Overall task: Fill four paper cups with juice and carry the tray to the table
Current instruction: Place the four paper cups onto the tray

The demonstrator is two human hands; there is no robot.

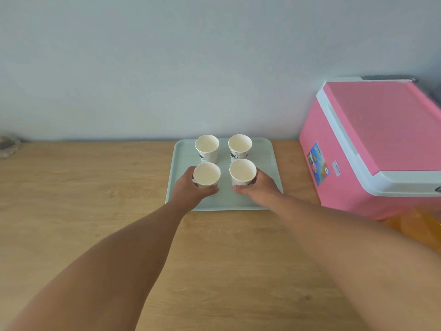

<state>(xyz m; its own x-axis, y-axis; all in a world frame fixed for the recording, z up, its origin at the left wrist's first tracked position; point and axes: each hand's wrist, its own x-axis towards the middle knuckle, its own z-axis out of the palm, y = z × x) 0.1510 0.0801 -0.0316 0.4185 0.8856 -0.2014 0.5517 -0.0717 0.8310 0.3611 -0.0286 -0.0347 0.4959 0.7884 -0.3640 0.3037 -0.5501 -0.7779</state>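
Head view: left hand point(191, 185) and right hand point(256, 185) each grip a near paper cup point(206, 174) point(242, 172) on the pale tray point(274, 168), two more cups point(207, 147) point(240, 146) behind; probably light, thin-walled, crushable, best held low on the wall; pink cooler point(372, 144) crowds the tray's right.

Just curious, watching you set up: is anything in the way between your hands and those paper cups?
No. The left hand already grips the near-left cup, and the right hand grips the near-right cup, both on the tray.
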